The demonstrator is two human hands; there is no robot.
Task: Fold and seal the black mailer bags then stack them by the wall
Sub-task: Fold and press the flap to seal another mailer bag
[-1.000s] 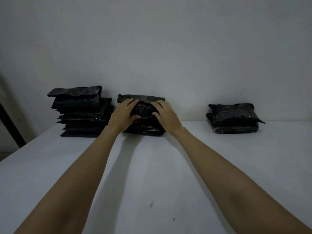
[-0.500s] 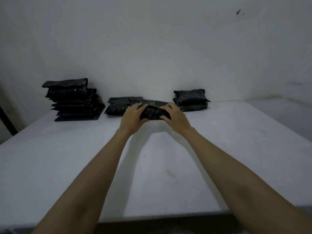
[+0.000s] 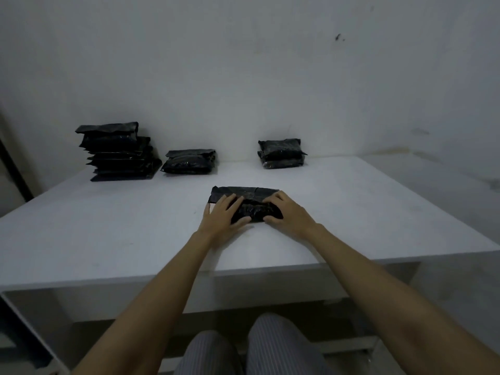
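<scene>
A black mailer bag (image 3: 247,192) lies flat in the middle of the white table (image 3: 108,226), its flap end pointing toward the wall. My left hand (image 3: 223,216) lies across its left part, fingers spread fairly straight on top and thumb along the near edge. My right hand (image 3: 288,212) grips its right part, fingers curled over the top and thumb at the near edge. Against the wall stand a tall stack of black bags (image 3: 119,152), a low stack (image 3: 189,162) and another small stack (image 3: 282,154).
The white wall (image 3: 243,77) runs behind the stacks. The table's front edge (image 3: 243,269) is close to me, with my knees in striped trousers (image 3: 243,347) below it. A dark slanted post (image 3: 13,169) stands off the table's left side.
Both hands have drawn one bag away from the low middle stack by the wall and toward me, and it now lies on the table's middle. The camera has pulled back and tilted down.
</scene>
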